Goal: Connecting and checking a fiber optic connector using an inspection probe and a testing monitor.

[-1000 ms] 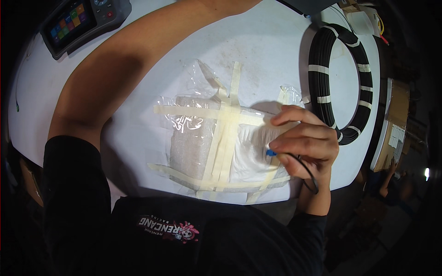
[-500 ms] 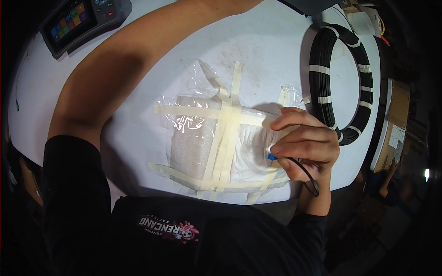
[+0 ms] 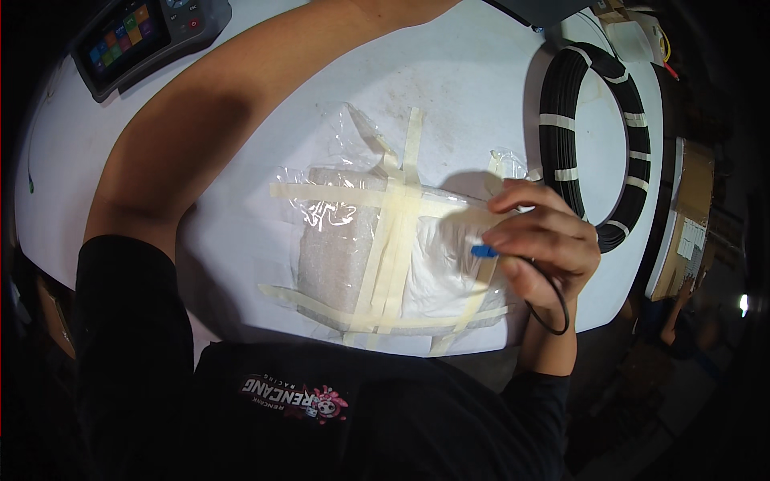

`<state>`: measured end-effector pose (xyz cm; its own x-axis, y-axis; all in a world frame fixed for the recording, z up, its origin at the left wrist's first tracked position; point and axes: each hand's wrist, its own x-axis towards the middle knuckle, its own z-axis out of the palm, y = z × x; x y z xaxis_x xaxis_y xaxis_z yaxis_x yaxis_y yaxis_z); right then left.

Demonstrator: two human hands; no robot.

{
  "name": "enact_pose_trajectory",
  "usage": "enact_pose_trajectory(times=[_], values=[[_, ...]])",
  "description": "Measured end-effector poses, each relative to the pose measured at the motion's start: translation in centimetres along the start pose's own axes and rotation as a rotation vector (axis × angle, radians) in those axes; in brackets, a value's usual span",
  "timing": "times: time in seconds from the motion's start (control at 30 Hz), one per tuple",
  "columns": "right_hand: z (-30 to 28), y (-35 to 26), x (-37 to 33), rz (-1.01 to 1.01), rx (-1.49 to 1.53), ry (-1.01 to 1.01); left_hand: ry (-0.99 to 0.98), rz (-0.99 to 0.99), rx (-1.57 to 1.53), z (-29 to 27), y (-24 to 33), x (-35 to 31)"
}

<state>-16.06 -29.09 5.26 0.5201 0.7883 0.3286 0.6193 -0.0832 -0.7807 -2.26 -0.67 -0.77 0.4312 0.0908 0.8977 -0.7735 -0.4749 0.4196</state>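
My right hand (image 3: 553, 240) is closed in a pinch around a thin black cable (image 3: 562, 309) with a blue connector (image 3: 484, 251) at its end. The connector sticks out to the left from between thumb and fingers, and the cable loops down behind the thumb. Under it on the table lies a padded pad (image 3: 337, 256), wrapped in clear plastic and foam, crossed by strips of cream masking tape, with white cloth-like material (image 3: 437, 276) at its right half. My left forearm (image 3: 265, 76) reaches across to the top edge, where the hand passes out of the picture.
A coil of black cable (image 3: 559, 120), bound with white tape, lies on the white table (image 3: 473, 72) at the right. At the top left is a handheld tester (image 3: 152, 40) with a lit screen. A dark device (image 3: 537, 10) is cut off at the top. Cardboard (image 3: 682, 232) stands beyond the right edge.
My right hand has shifted slightly right and up with the cable, and more of the blue connector shows. My left arm has hardly moved.
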Motion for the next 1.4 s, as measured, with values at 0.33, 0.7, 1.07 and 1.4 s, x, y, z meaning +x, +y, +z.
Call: enact_pose_trajectory(times=[0.33, 0.7, 1.07, 1.4], values=[[0.0, 0.2, 0.2, -0.066, -0.001, -0.061, -0.002, -0.007, 0.003, -0.1, 0.1, 0.0], [0.1, -0.2, 0.1, -0.066, 0.003, -0.068, 0.000, -0.005, 0.000, 0.0, 0.2, 0.1], [0.1, -0.5, 0.2, -0.030, 0.003, -0.067, 0.009, 0.013, 0.002, 0.0, 0.1, 0.3], [0.1, 0.1, 0.2, -0.008, -0.047, 0.042, 0.006, -0.013, -0.012, 0.0, 0.3, 0.0]])
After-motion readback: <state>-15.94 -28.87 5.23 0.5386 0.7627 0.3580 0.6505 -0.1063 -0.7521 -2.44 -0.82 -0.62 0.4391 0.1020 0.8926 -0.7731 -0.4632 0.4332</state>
